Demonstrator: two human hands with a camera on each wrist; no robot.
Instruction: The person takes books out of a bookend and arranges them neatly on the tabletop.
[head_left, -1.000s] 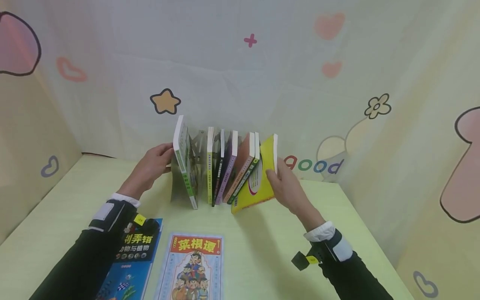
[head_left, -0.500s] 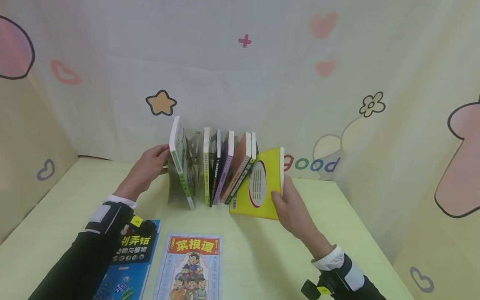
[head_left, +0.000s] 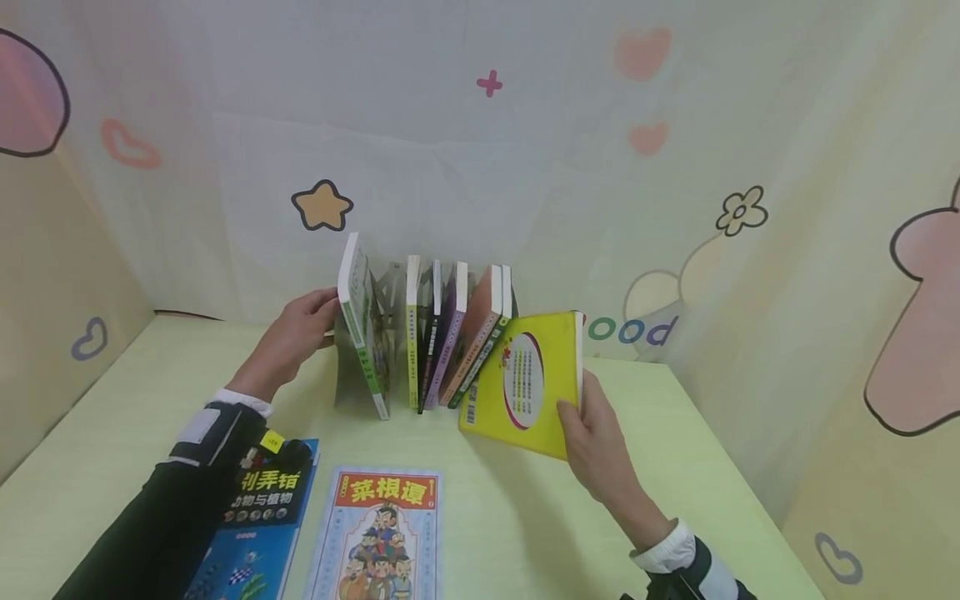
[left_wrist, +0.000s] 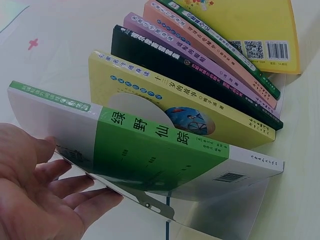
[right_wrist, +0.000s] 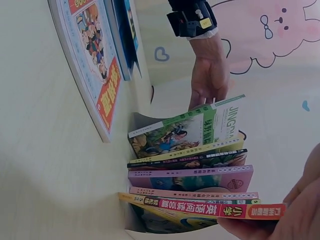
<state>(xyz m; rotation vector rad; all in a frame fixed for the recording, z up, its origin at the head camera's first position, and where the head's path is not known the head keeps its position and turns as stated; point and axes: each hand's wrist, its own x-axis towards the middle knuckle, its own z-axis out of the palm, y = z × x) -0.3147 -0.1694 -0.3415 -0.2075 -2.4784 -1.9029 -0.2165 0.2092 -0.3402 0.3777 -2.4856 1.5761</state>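
Observation:
My right hand (head_left: 603,442) pinches the outer edge of a yellow book (head_left: 551,350), thumb on its cover. The book slants away from the right end of a row, its lower left corner close to the green-spined book (head_left: 483,362). In the right wrist view its spine (right_wrist: 210,207) is red, pink and yellow. My left hand (head_left: 296,337) touches the row's left end, at a white-and-green book (head_left: 363,333). Its fingers (left_wrist: 95,205) extend along the outer side, beside a metal bookend (left_wrist: 227,215). Between stand yellow (head_left: 412,333), black (head_left: 431,350), purple (head_left: 448,350) and orange (head_left: 476,342) books, some leaning.
Two books lie flat on the pale table (head_left: 480,517) in front: a blue one (head_left: 251,542), partly under my left forearm, and a light-blue one with a red title band (head_left: 386,533). A patterned cloth wall (head_left: 450,192) rises close behind the row.
My right hand has drawn the yellow book's outer edge right and down toward me, so more of its cover shows. The left hand stays at the white-and-green book.

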